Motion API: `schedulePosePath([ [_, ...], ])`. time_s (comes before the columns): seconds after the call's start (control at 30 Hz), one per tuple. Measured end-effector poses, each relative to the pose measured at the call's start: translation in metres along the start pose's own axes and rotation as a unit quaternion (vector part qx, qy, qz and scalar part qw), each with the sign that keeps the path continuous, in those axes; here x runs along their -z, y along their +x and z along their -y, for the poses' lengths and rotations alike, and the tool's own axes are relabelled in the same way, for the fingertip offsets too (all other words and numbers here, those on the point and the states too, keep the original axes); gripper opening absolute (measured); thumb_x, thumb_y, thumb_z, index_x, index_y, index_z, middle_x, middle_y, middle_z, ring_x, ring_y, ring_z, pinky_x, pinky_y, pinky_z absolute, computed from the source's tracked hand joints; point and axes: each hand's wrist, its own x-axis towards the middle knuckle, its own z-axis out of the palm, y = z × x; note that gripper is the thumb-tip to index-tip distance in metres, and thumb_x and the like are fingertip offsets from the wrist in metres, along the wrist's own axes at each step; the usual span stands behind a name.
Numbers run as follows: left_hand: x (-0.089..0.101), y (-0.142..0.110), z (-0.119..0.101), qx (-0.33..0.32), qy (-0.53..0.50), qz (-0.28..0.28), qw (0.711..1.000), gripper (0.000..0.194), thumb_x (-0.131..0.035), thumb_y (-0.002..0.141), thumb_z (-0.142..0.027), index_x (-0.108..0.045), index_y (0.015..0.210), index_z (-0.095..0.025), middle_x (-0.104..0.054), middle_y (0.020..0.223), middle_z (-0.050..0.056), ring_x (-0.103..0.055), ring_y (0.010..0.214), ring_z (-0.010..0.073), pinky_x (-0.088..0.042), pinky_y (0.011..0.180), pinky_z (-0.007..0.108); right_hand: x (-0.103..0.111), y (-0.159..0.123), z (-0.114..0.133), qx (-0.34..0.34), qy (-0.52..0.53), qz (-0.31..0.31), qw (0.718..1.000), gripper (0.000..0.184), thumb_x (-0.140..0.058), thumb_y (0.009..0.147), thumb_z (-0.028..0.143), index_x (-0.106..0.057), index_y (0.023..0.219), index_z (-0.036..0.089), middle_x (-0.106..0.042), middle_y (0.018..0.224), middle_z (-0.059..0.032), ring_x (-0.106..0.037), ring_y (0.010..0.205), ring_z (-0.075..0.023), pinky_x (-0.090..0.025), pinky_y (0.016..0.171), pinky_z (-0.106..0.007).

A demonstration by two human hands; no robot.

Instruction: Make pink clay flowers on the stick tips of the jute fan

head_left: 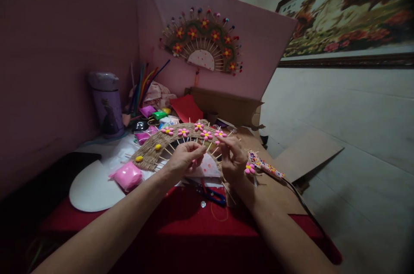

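Observation:
A fan-shaped piece woven from twine over thin sticks (152, 144) lies on the table, with pink clay flowers (183, 132) and two bare yellow clay dots (158, 147) along its band. My left hand (187, 156) is over its inner edge, fingers curled into a pinch; a bit of pink shows beneath them, too small to name. Close to the flowers on the right of the band, my right hand (233, 157) has its fingers bent and pressed together. Whatever its fingertips hold is hidden. Below the hands is a pink-dotted white half-circle (208, 167).
A packet of pink clay (127, 175) and a white disc (93, 190) lie to the left. Blue-handled scissors (215, 196) are in front. A floral glue gun (265, 166) with a cord rests right. Behind stand a purple bottle (106, 103) and a finished fan (194, 34) on a board.

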Motion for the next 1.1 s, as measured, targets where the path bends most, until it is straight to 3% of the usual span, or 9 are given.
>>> schedulePosePath([
  [0.07, 0.000, 0.000, 0.001, -0.001, 0.027, 0.008, 1.000, 0.041, -0.065, 0.069, -0.051, -0.048, 0.058, -0.016, -0.044, 0.042, -0.005, -0.026, 0.030, 0.0017, -0.011, 0.031, 0.017, 0.002, -0.001, 0.004, 0.091, -0.013, 0.054, 0.994, 0.021, -0.049, 0.086, 0.017, -0.063, 0.100, 0.024, -0.064, 0.085, -0.0052, -0.059, 0.080, -0.0185, -0.048, 0.074, -0.036],
  [0.17, 0.001, 0.001, 0.002, -0.035, 0.013, -0.032, 0.999, 0.042, -0.062, 0.070, -0.054, -0.053, 0.062, -0.014, -0.044, 0.043, -0.005, -0.029, 0.030, 0.0025, -0.015, 0.031, 0.017, 0.000, -0.003, 0.010, 0.221, 0.005, 0.115, 0.968, 0.012, -0.050, 0.087, 0.023, -0.060, 0.083, 0.019, -0.062, 0.073, -0.0044, -0.056, 0.070, -0.0158, -0.046, 0.066, -0.031],
  [0.3, 0.002, 0.004, 0.000, -0.076, 0.007, -0.082, 0.994, 0.035, -0.073, 0.063, -0.041, -0.060, 0.079, -0.013, -0.059, 0.061, -0.001, -0.039, 0.038, 0.0032, -0.024, 0.033, 0.015, -0.010, -0.009, 0.017, 0.342, -0.039, 0.176, 0.922, 0.026, -0.054, 0.085, 0.028, -0.051, 0.061, 0.018, -0.052, 0.057, 0.0001, -0.045, 0.055, -0.0120, -0.038, 0.055, -0.027],
  [0.4, 0.004, 0.004, -0.001, -0.073, 0.026, -0.104, 0.992, 0.036, -0.077, 0.059, -0.034, -0.059, 0.083, -0.014, -0.062, 0.066, 0.000, -0.042, 0.040, 0.0037, -0.025, 0.033, 0.015, -0.017, -0.014, 0.023, 0.394, -0.072, 0.211, 0.892, 0.028, -0.053, 0.084, 0.023, -0.047, 0.057, 0.019, -0.046, 0.053, 0.0028, -0.041, 0.052, -0.0112, -0.034, 0.054, -0.027],
  [0.53, 0.006, 0.003, 0.000, -0.073, 0.019, -0.124, 0.989, 0.033, -0.075, 0.062, -0.039, -0.054, 0.070, -0.015, -0.047, 0.048, -0.007, -0.034, 0.035, 0.0026, -0.020, 0.031, 0.014, -0.021, -0.016, 0.027, 0.401, -0.075, 0.237, 0.881, 0.018, -0.045, 0.083, 0.016, -0.054, 0.067, 0.018, -0.047, 0.055, 0.0026, -0.041, 0.054, -0.0122, -0.033, 0.054, -0.028],
  [0.63, 0.008, 0.005, 0.002, -0.048, -0.022, -0.076, 0.996, 0.036, -0.066, 0.069, -0.049, -0.052, 0.069, -0.016, -0.033, 0.040, -0.010, -0.024, 0.031, 0.0024, -0.013, 0.029, 0.014, -0.020, -0.015, 0.026, 0.382, -0.068, 0.218, 0.895, 0.022, -0.048, 0.082, 0.018, -0.051, 0.061, 0.018, -0.046, 0.053, 0.0025, -0.038, 0.053, -0.0118, -0.028, 0.051, -0.028],
  [0.77, 0.008, 0.005, 0.003, -0.043, -0.032, -0.047, 0.997, 0.034, -0.070, 0.067, -0.044, -0.054, 0.073, -0.015, -0.047, 0.048, -0.007, -0.026, 0.030, 0.0017, -0.015, 0.028, 0.014, -0.018, -0.013, 0.025, 0.372, -0.077, 0.202, 0.903, 0.032, -0.052, 0.083, 0.025, -0.047, 0.053, 0.018, -0.043, 0.049, 0.0028, -0.036, 0.051, -0.0113, -0.025, 0.049, -0.027],
  [0.93, 0.006, 0.002, 0.000, -0.041, -0.009, -0.068, 0.997, 0.037, -0.079, 0.057, -0.030, -0.055, 0.080, -0.015, -0.062, 0.065, -0.001, -0.033, 0.032, 0.0013, -0.020, 0.028, 0.015, -0.019, -0.015, 0.024, 0.372, -0.082, 0.195, 0.904, 0.036, -0.052, 0.085, 0.027, -0.046, 0.051, 0.018, -0.043, 0.047, 0.0032, -0.036, 0.049, -0.0105, -0.025, 0.050, -0.027],
  [1.1, 0.004, 0.000, -0.003, -0.026, -0.025, -0.055, 0.998, 0.035, -0.070, 0.066, -0.045, -0.051, 0.070, -0.016, -0.036, 0.041, -0.010, -0.022, 0.029, 0.0018, -0.011, 0.027, 0.013, -0.018, -0.014, 0.023, 0.363, -0.102, 0.202, 0.904, 0.036, -0.051, 0.086, 0.029, -0.048, 0.052, 0.018, -0.045, 0.048, 0.0030, -0.037, 0.050, -0.0109, -0.024, 0.049, -0.028],
])
